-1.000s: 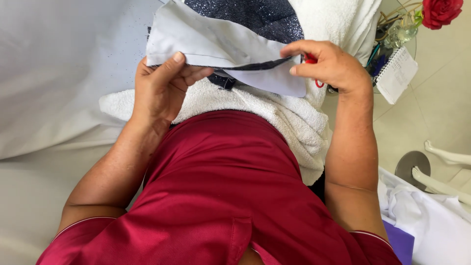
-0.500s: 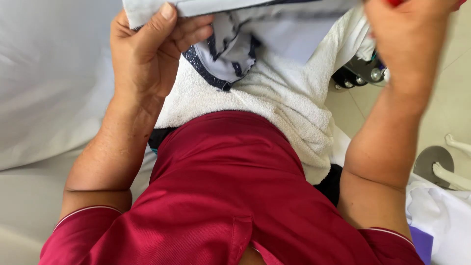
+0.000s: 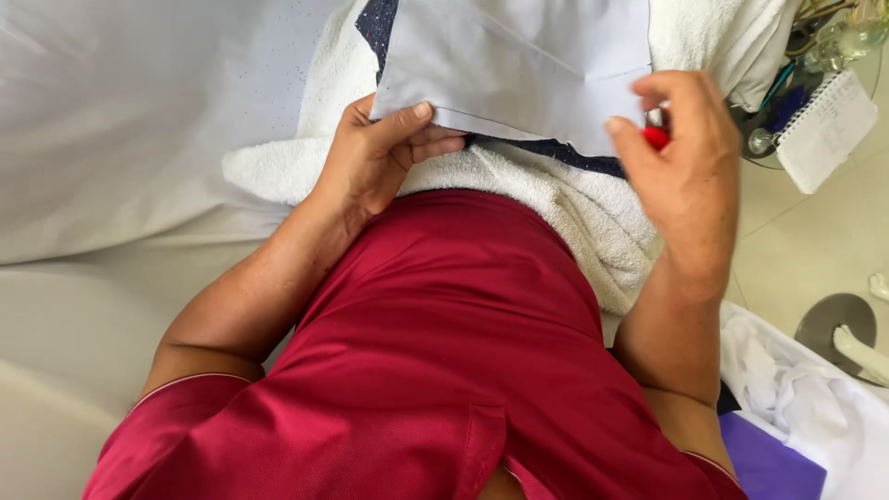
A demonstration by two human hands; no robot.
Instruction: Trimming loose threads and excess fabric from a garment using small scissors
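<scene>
Home sewing spot: towel-padded table (image 3: 593, 199), folded cloth (image 3: 519, 65).

The pale cloth (image 3: 519, 65) runs off the top edge. Below it, a dark speckled fabric (image 3: 546, 153) is mostly covered. The right hand (image 3: 681, 162) hides most of a small red thing (image 3: 657, 138).
</scene>
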